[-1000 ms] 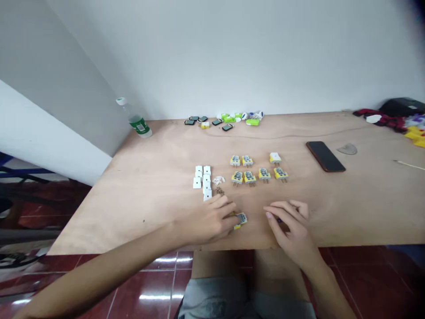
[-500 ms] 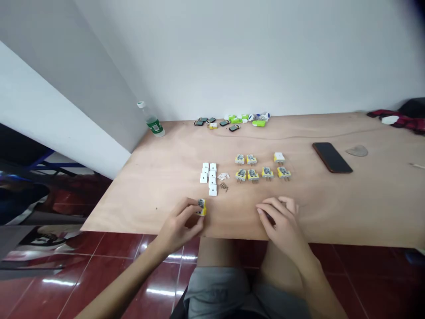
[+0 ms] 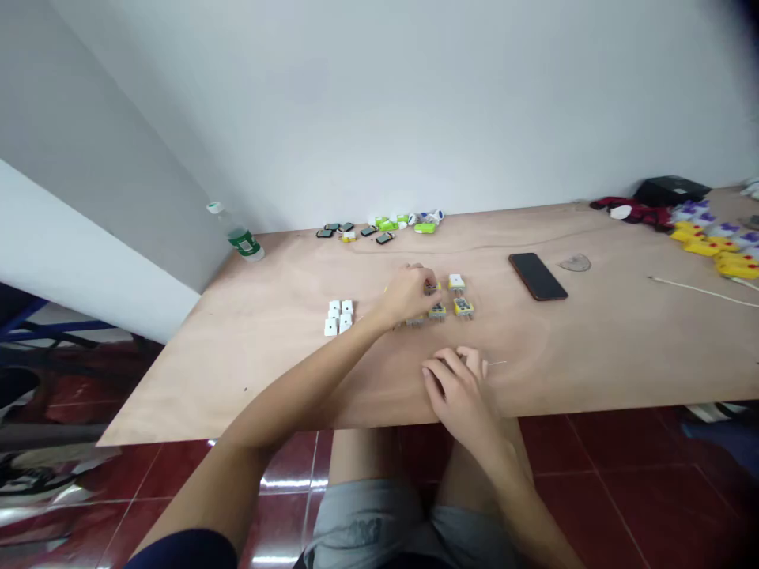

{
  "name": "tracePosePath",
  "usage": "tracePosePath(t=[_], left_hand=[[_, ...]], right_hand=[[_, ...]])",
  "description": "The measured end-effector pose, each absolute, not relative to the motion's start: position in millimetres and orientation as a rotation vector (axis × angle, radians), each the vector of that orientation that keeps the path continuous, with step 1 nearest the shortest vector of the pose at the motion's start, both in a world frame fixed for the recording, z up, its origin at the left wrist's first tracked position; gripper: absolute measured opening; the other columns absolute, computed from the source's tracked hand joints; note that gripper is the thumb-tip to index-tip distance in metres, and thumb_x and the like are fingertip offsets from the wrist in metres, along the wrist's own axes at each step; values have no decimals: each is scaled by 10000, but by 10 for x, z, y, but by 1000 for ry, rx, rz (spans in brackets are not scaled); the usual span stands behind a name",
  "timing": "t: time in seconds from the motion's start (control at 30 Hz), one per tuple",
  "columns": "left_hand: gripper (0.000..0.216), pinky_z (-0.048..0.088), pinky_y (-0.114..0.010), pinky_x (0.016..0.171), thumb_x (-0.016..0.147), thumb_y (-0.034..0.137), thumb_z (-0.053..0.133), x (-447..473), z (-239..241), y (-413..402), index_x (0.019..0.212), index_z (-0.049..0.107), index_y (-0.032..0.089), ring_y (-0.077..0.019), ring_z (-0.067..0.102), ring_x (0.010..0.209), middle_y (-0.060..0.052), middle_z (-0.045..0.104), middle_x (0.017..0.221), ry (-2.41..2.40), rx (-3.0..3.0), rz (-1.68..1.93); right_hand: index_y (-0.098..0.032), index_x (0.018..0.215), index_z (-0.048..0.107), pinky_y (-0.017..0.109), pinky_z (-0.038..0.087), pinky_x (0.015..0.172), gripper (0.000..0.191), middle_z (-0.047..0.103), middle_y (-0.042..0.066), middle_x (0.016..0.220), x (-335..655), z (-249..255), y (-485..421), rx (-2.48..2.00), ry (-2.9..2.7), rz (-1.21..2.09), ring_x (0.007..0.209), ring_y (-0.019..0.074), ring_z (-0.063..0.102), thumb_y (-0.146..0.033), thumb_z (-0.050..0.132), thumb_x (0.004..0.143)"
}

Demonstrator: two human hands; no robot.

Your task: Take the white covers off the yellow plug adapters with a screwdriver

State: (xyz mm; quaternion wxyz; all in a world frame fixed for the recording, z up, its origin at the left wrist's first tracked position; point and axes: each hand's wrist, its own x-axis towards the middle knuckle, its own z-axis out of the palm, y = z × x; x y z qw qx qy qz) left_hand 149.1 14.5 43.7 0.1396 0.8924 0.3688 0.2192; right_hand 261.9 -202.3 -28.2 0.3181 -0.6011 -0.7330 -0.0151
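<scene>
My left hand [image 3: 410, 294] reaches out over the rows of small yellow plug pieces [image 3: 462, 307] in the middle of the wooden table [image 3: 593, 348]. Its fingers are closed on one yellow plug piece [image 3: 432, 287] at the back row, and the hand hides several of the others. A white-topped piece [image 3: 456, 280] sits just right of it. My right hand [image 3: 458, 382] rests near the table's front edge with its fingers curled down; whatever is under them is hidden. Several white plug caps [image 3: 337, 316] lie to the left of my left forearm.
A black phone [image 3: 538, 276] lies right of the pieces, with a thin stick [image 3: 693, 290] farther right. Green and dark small parts [image 3: 385, 226] line the back edge by the wall. A plastic bottle [image 3: 236, 233] lies at the back left. Yellow and red things [image 3: 705, 237] crowd the right end.
My left hand has carried the yellow plug piece from the table's front edge up and right to the rows of yellow pieces. The right hand has stayed curled near the front edge.
</scene>
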Motion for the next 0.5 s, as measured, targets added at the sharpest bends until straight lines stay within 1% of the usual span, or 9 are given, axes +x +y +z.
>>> tracePosePath(t=[0.1, 0.23, 0.37, 0.43, 0.5], left_hand=[[87, 595, -486, 1125, 921, 222, 779, 1744, 328, 361, 933, 822, 147, -308, 793, 1005, -146, 855, 1021, 1139, 2630, 522], [137, 551, -497, 1173, 929, 201, 719, 1804, 185, 462, 887, 834, 139, -307, 792, 995, -165, 860, 1021, 1222, 2675, 429], [192, 557, -496, 1158, 946, 252, 715, 1758, 183, 453, 939, 860, 125, -321, 788, 1019, -182, 858, 1059, 1231, 2702, 399], [242, 554, -519, 1160, 970, 288, 706, 1768, 223, 446, 966, 862, 102, -353, 779, 1076, -222, 846, 1116, 1235, 2712, 413], [271, 539, -529, 1190, 1003, 281, 662, 1820, 267, 471, 990, 861, 99, -364, 772, 1130, -232, 842, 1152, 1206, 2724, 428]], right_hand=[[-236, 1095, 833, 479, 408, 931, 188, 789, 100, 1201, 2609, -288, -2028, -1627, -1927, -16, 1165, 338, 543, -210, 655, 1151], [-226, 1076, 823, 464, 381, 907, 178, 788, 103, 1181, 2609, -261, -2027, -1613, -1935, -5, 1162, 339, 549, -199, 662, 1148], [-216, 1033, 810, 458, 371, 903, 182, 784, 96, 1124, 2614, -223, -2031, -1574, -1939, 24, 1160, 336, 545, -170, 667, 1137], [-215, 1029, 808, 459, 373, 909, 175, 783, 94, 1118, 2615, -209, -2033, -1570, -1936, 34, 1168, 333, 541, -174, 676, 1135], [-214, 1030, 808, 462, 375, 917, 163, 784, 92, 1126, 2616, -201, -2036, -1573, -1932, 33, 1171, 331, 540, -181, 687, 1134]])
